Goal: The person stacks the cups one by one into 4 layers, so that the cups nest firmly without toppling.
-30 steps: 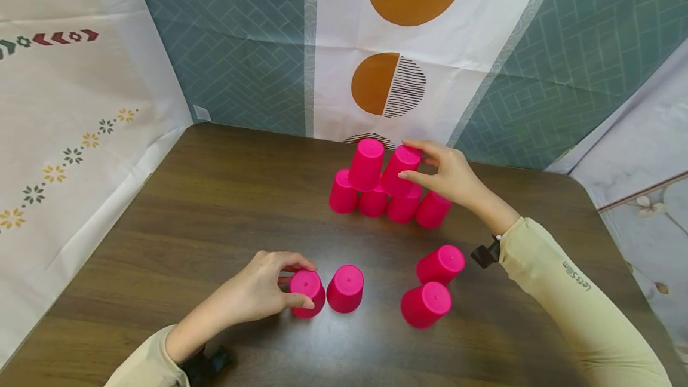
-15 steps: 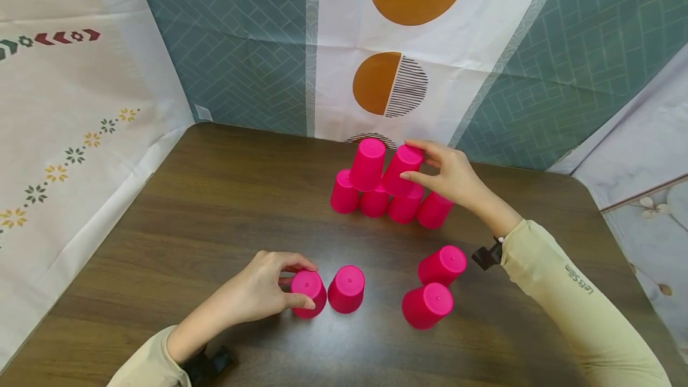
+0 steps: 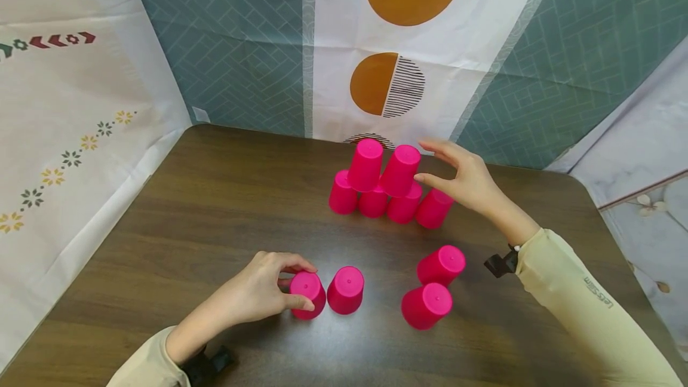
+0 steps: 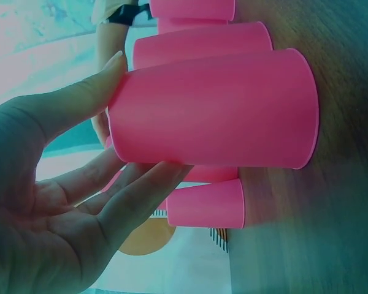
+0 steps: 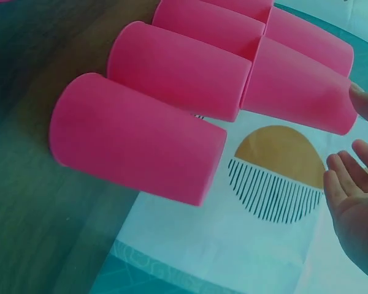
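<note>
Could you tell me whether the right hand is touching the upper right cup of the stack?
Apart. In the head view, the right hand is open beside the upper right cup, with backdrop and table showing between fingertips and cup.

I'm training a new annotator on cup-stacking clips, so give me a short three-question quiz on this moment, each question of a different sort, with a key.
1. True or false: the right hand grips the second-tier right cup.
2. Multiple choice: how many cups form the stack's bottom row? A) two B) three C) four
3. Fill in: the left hand holds the near-left cup, which stands ____ on the table.

Key:
1. False; the fingers are spread, just clear of that cup.
2. C
3. Upside down, base upward, beside a second loose cup.
</note>
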`<state>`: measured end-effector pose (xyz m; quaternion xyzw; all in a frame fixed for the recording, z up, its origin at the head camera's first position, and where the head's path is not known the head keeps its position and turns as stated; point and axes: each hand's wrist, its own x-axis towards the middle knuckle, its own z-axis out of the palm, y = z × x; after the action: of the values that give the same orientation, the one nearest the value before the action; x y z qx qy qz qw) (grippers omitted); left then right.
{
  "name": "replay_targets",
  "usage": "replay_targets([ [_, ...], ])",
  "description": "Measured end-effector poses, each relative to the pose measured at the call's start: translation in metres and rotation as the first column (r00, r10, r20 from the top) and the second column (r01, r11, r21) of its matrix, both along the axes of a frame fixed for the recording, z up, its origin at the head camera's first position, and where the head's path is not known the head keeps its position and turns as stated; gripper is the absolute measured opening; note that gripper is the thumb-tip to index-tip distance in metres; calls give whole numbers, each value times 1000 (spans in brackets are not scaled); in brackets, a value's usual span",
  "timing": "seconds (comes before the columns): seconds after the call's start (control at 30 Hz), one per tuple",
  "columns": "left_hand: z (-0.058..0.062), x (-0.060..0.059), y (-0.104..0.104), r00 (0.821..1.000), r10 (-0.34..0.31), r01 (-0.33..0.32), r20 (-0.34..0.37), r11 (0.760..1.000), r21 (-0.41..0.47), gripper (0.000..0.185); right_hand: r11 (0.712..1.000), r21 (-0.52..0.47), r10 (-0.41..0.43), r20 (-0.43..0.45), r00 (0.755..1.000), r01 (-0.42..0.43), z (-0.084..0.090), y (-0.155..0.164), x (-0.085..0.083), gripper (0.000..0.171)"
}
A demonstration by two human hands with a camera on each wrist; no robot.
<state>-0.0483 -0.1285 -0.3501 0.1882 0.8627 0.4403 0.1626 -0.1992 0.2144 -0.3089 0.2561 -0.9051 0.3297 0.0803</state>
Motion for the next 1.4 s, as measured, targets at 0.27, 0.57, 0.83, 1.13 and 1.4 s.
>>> replay_targets([
  [0.27, 1, 2, 1, 1000, 1, -1, 13, 1000, 0, 45, 999, 49, -4, -65, 998, 7, -1, 21, 25, 60],
  [0.57, 0, 3, 4, 999, 4, -6, -43, 1000, -31, 42, 998, 34, 66, -146, 987, -61, -14, 35, 53, 56],
  [0.83, -1, 3, 2, 993, -43, 40, -109, 999, -26, 45, 992, 59, 120, -69, 990, -116, -32, 49, 80, 60],
  [1.13, -8, 5, -12, 989, -99, 101, -108, 995, 11, 44, 979, 128, 157, 35, 987, -161, -54, 61, 101, 58],
  [1.4, -11, 4, -11, 990, -98, 101, -97, 995, 20, 47, 985, 99, 136, 54, 989, -141, -62, 65, 108, 61],
])
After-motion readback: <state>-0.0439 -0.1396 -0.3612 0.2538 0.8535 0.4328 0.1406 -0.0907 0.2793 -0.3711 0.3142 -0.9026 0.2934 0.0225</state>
